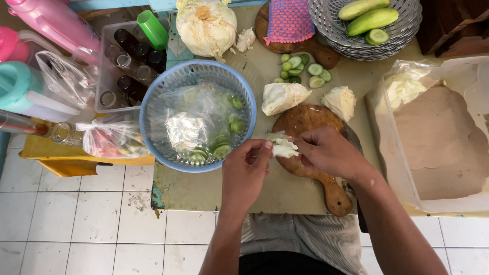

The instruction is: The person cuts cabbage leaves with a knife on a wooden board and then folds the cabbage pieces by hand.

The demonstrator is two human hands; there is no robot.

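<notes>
Together, both hands pinch one small piece of cabbage above the near edge of a wooden cutting board.

Nearest, the left hand (244, 170) and right hand (326, 152) meet, fingertips clamped on the pale cabbage piece (283, 147) held between them. Just under the right hand lies the round wooden cutting board (305, 122), its handle pointing back past the wrist. Just left of the left hand stands a blue basket (158, 97) holding clear bags of cucumber slices (222, 148). Beyond the hands, two cabbage wedges (284, 97) rest at the board's far edge, with loose cucumber rounds (300, 69) farther on. Farthest, a whole cabbage (206, 25) sits beyond the basket, and a grey basket (326, 23) of cucumbers beyond the right hand.
</notes>
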